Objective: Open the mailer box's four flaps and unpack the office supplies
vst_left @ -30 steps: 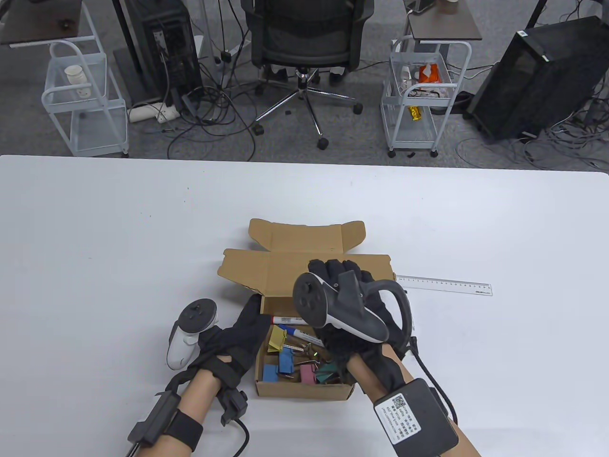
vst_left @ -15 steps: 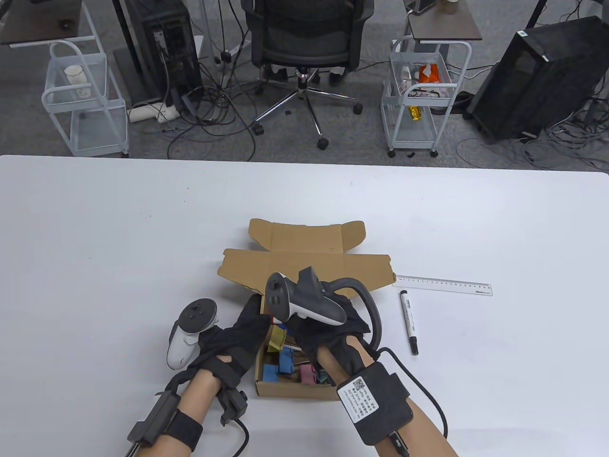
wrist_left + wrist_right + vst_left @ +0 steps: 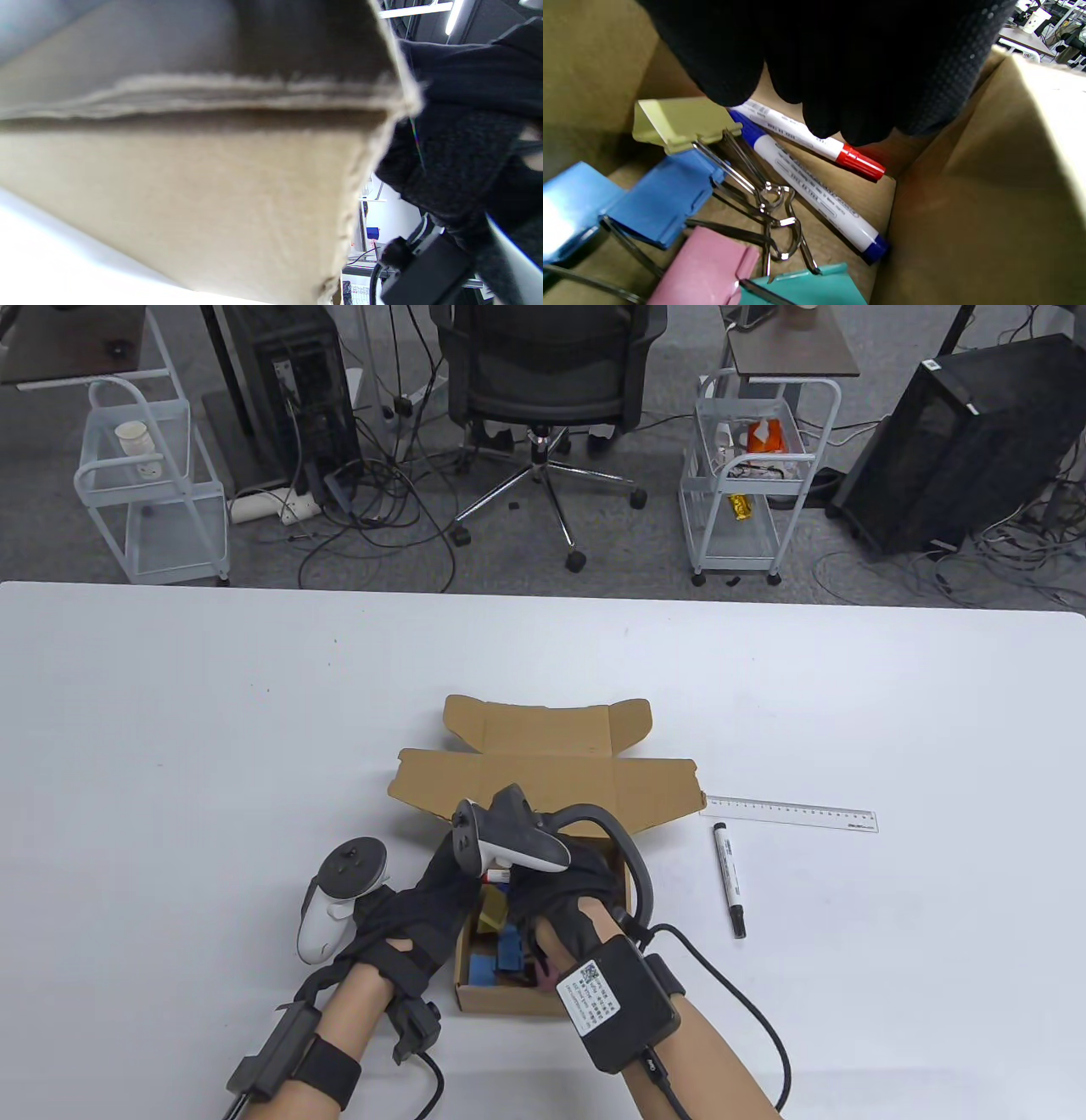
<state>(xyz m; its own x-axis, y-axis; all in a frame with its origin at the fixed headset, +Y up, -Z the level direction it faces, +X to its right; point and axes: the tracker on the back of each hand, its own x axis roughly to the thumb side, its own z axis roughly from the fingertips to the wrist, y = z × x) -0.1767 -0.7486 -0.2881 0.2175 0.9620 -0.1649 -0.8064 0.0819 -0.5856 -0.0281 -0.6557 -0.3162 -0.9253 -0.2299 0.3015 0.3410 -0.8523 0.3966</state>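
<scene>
Mailer box (image 3: 543, 780) sits near the front edge of the white table (image 3: 170, 712), lid and flaps folded back, tray facing up. Already out on the table to its right: a black marker (image 3: 729, 880) and a clear ruler (image 3: 789, 813).

Right hand (image 3: 556, 891) is down inside the tray, fingertips (image 3: 835, 123) hovering over the red-capped marker (image 3: 818, 144). Fingers hang side by side above its barrel; whether they touch it I cannot tell, and nothing is pinched. Beside it lies a blue-capped marker (image 3: 814, 190), with the wire handles of binder clips (image 3: 683, 178) (yellow, blue, pink, teal) lying across its near end.

Left hand (image 3: 424, 912) rests against the box's left wall, fingers fairly straight along the cardboard, bracing rather than gripping.

Judgement on the step in hand, lifting out the red marker:
- Pinch the barrel mid-length, thumb opposite the fingers; the cap end sits tight in the corner.
- Raise the capped end first, clear of the wall.
- Keep away from the clip handles; snagging one could drag the pile.
- Left hand should hold the tray down.
</scene>
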